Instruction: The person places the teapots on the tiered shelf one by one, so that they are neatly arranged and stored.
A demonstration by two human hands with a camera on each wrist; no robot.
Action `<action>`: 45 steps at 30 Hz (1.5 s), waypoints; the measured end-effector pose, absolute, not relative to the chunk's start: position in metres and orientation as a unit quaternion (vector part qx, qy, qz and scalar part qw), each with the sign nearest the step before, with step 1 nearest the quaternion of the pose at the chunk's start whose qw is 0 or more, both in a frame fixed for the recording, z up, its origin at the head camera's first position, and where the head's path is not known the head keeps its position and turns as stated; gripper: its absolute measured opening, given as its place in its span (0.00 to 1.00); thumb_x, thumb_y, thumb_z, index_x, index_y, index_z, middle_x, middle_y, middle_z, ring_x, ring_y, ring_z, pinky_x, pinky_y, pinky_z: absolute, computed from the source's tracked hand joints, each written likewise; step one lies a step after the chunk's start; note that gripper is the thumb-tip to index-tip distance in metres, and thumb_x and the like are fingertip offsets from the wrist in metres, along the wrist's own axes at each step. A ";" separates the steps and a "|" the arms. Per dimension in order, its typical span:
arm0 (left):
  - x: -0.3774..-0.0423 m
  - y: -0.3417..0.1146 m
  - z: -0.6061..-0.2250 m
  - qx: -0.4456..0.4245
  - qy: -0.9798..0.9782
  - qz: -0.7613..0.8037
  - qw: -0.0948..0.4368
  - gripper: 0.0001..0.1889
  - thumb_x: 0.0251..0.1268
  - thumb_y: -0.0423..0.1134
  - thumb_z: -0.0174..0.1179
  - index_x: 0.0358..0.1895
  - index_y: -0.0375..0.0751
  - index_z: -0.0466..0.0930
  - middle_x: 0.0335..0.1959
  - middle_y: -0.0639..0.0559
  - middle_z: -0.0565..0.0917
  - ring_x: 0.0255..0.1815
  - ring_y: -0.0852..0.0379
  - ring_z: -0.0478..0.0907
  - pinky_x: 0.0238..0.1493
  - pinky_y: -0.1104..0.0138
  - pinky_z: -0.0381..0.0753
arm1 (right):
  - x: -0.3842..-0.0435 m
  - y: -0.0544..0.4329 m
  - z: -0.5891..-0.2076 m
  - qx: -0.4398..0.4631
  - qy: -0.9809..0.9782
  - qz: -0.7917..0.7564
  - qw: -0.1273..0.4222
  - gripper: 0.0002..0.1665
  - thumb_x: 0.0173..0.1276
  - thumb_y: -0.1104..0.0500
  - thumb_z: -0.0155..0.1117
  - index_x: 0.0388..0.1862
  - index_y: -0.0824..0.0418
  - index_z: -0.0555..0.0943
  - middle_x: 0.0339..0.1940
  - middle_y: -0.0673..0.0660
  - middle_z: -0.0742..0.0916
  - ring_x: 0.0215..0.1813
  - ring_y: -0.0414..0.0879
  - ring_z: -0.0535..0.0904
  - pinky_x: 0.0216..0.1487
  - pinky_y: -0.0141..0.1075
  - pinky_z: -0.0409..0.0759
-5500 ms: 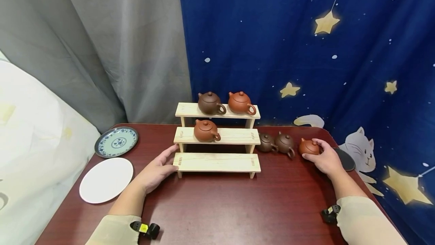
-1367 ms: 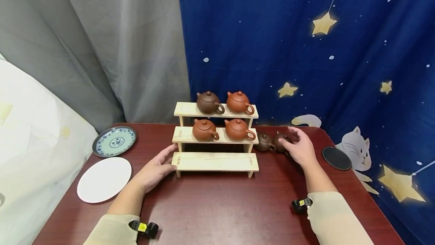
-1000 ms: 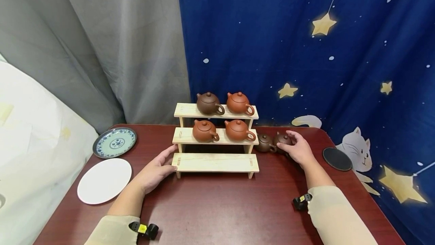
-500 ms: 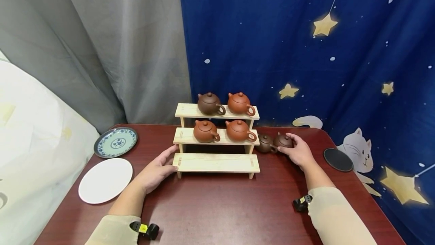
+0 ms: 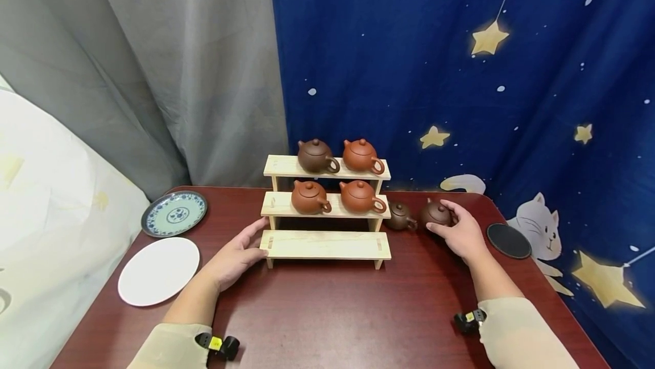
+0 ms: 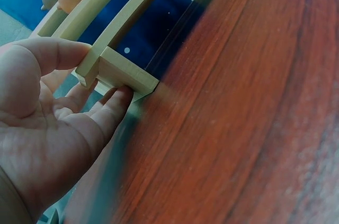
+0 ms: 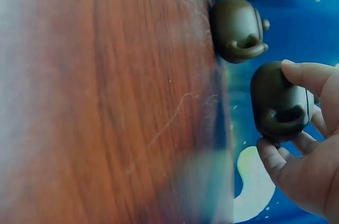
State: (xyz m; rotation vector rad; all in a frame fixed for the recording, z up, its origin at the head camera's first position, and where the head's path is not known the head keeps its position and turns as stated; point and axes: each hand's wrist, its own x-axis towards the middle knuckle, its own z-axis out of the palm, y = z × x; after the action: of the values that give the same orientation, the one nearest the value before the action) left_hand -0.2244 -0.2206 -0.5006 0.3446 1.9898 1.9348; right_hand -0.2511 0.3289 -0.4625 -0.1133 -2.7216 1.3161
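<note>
My right hand (image 5: 463,236) grips a dark brown teapot (image 5: 435,214) between thumb and fingers, at the right of the table. The right wrist view shows this teapot (image 7: 275,97) raised off the tabletop, its handle towards the camera. A second dark brown teapot (image 5: 400,216) stands on the table beside the stand. My left hand (image 5: 236,258) holds the left end of the three-tier wooden stand (image 5: 327,244), thumb at the lowest shelf board and fingertips against its leg. On the top tier sit a dark brown teapot (image 5: 315,156) and a reddish one (image 5: 361,156); two reddish teapots (image 5: 309,197) occupy the middle tier.
A white plate (image 5: 160,272) and a blue-patterned plate (image 5: 175,214) lie at the table's left. Near the right edge lies a black round mat (image 5: 509,240). Grey and blue curtains (image 5: 409,73) hang behind the table (image 5: 327,318).
A reddish teapot went from the right of the table to the middle tier. My right hand then took hold of the dark brown teapot and moved it rightwards, apart from its neighbour. Left hand unmoved.
</note>
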 end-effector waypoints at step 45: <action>-0.225 -0.220 -0.499 0.108 0.716 0.669 0.169 0.45 0.74 0.26 0.57 0.89 0.45 0.45 0.89 0.38 0.54 0.86 0.39 0.56 0.62 0.77 0.77 | -0.188 0.139 -0.443 0.178 -0.847 0.500 -0.018 0.43 0.57 0.53 0.86 0.72 0.47 0.80 0.68 0.48 0.85 0.53 0.45 0.87 0.57 0.38 0.84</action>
State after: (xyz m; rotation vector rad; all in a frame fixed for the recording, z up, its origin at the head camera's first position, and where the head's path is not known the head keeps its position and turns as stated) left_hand -0.2245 -0.2201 -0.4988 0.3065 2.0350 1.9018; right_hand -0.1880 0.1389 -0.4427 0.5653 -2.6913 1.5902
